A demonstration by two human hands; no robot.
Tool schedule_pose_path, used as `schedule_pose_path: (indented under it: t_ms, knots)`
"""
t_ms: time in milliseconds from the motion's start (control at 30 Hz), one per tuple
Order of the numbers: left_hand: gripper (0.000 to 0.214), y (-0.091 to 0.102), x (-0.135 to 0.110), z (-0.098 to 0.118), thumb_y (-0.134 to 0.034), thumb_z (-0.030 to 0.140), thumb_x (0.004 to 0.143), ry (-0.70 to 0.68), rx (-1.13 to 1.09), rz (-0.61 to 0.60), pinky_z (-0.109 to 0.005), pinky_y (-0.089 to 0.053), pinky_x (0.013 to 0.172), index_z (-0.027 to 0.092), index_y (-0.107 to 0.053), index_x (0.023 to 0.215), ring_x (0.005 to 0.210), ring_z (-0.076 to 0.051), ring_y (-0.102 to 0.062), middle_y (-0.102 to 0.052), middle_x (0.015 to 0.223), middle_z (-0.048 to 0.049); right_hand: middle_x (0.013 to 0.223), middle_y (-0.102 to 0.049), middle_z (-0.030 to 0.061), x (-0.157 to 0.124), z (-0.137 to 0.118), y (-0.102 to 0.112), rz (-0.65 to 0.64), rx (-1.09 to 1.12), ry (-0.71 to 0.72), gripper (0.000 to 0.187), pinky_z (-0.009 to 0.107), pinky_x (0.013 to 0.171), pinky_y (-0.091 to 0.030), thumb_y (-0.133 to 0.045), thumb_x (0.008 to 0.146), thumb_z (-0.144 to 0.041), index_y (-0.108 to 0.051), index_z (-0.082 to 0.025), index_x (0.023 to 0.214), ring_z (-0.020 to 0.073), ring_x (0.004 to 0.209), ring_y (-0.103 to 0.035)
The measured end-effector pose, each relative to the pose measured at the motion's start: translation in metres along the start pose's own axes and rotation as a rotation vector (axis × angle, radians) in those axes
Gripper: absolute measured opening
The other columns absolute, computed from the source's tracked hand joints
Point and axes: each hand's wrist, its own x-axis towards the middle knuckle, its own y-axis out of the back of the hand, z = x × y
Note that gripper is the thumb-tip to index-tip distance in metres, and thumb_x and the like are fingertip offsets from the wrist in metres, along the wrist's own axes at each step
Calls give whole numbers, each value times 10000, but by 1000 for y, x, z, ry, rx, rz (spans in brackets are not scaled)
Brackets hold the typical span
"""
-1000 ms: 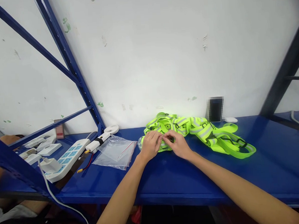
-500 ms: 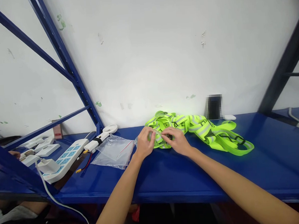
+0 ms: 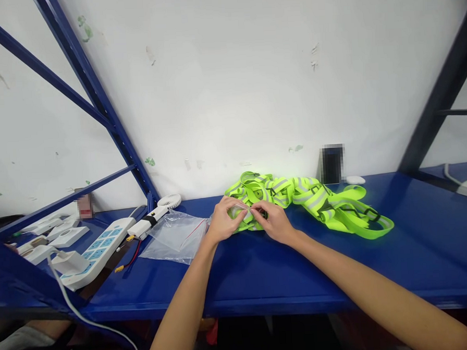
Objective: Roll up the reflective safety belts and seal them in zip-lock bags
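Note:
My left hand is closed, thumb against curled fingers, around a thin, see-through piece that looks like a clear plastic bag. Against its edge, my right hand pinches with thumb and forefinger. Both hands meet just in front of a heap of neon-yellow reflective straps with grey stripes and black buckles, partly hiding its left end. Left of my left hand, flat clear zip bags with a red line lie on the blue table.
A white handheld fan and a white power strip with a plugged-in adapter are at the left, near a blue rack post. A blurred dark device leans on the wall beside a white oval object.
The view has shifted slightly. My hands stay together in front of the straps, with fingers moving a little on the clear plastic; the left thumb and fingers look slightly more spread.

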Motion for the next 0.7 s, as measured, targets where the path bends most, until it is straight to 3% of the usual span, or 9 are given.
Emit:
schedule_pose_path:
  t_ms: [267,700]
  knots:
    - [132,-4,0,-2,-633,294,898,-6,4,-12,-376,-485,883,216,-738,878,899,-205,-610,-728,877,-38,863,-658,51,4,-1,2,-65,80,-36,166,313,713,-471,-560,945,-351,-638,-207,918,192,789,-606]
    - [97,-5,-1,-2,-674,255,833,-9,31,14,-377,-500,887,218,-729,903,916,-211,-629,-734,900,-38,860,-686,61,1,-4,-1,-22,77,11,180,344,757,-486,-523,966,-316,-654,-216,894,209,796,-634]
